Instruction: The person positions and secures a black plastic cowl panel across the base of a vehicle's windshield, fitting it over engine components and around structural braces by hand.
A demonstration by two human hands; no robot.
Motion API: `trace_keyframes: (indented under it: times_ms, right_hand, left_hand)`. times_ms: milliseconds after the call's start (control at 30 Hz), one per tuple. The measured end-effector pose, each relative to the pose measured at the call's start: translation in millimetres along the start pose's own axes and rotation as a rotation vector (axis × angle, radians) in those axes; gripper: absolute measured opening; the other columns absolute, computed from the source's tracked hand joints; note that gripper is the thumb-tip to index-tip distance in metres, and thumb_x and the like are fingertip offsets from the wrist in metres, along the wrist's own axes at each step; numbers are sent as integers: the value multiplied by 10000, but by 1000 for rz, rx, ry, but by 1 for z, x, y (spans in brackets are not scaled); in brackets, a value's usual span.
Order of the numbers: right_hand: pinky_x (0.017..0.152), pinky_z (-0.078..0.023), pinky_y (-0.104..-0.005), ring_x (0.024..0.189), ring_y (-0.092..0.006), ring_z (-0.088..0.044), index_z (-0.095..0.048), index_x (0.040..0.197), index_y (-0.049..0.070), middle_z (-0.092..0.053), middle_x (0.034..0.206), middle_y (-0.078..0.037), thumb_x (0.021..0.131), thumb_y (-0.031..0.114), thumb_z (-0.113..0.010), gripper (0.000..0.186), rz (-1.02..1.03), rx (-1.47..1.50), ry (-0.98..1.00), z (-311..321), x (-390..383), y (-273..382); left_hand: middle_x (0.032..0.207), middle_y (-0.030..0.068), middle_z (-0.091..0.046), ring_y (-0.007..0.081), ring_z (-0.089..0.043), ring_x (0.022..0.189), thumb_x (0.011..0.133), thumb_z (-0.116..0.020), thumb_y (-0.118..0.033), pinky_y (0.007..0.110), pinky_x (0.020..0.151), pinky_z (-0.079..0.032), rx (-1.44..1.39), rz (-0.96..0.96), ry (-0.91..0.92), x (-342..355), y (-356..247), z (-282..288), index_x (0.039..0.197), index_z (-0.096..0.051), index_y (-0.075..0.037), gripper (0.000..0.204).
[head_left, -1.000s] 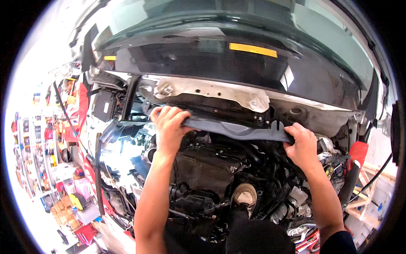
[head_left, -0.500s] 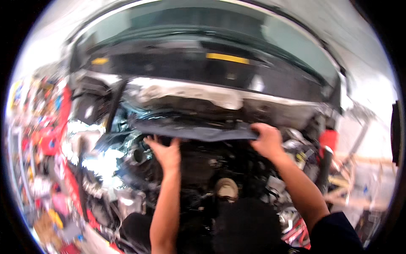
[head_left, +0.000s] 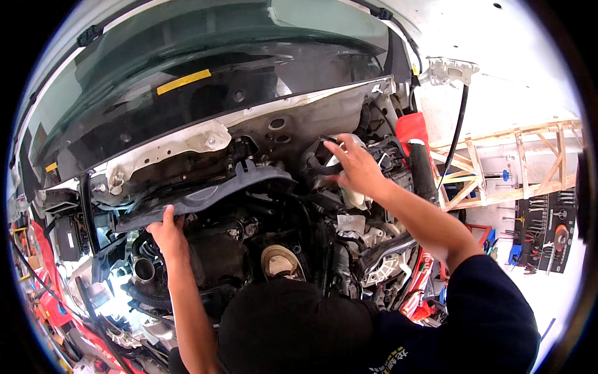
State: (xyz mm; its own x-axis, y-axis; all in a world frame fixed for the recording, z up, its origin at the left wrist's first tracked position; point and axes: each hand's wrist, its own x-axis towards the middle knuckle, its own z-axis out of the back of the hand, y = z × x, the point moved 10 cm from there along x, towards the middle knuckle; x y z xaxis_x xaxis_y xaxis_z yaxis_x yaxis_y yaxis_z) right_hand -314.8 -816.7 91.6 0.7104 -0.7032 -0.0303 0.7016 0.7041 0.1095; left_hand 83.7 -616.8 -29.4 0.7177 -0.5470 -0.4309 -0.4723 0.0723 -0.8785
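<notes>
A long dark grey plastic trim panel (head_left: 218, 194) lies slantwise across the rear of a car's engine bay, its right end raised in a curve. My left hand (head_left: 169, 235) grips the panel's near edge toward its left end, thumb on top and the other fingers partly hidden beneath. Off the panel's right end, my right hand (head_left: 360, 171) is open with its fingers spread, beside a curved black hose (head_left: 319, 163). Whether its fingertips touch the hose I cannot tell. A pale round opening (head_left: 280, 260) shows in the engine below the panel.
The windshield (head_left: 218, 40) spans the far side above the bay. A dark prop rod (head_left: 89, 212) stands at left; a black strut (head_left: 458, 128) rises at right. Beyond are a wooden frame (head_left: 523, 165) and a tool board (head_left: 548, 227). Red cloth (head_left: 412, 128) hangs near the right fender.
My right hand has let go of the panel's right end and moved right of it. My left hand still holds the panel, now nearer its left end. The view has swung right.
</notes>
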Motion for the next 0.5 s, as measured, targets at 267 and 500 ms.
trace_keyframes:
  times_ms: [267,500]
  right_hand:
    - [761,-522,-431,860,-315,-640,-654,1090,127,-644,929,-82,783,173,-663,311,-120,-48,-39,36,41,-21]
    - [786,-509,-412,948,-318,-611,-668,1027,87,-621,1001,-122,843,284,-654,270,-339,-158,57,64,18,-41]
  left_hand:
    - [1071,134,-521,211,-571,970,834,-590,14,373,868,-522,72,28,-15,9,0,15,1076,-355,20,338]
    - [1022,132,-556,223,-588,915,837,-574,-2,375,857,-528,127,107,0,13,-8,8,962,-463,29,170]
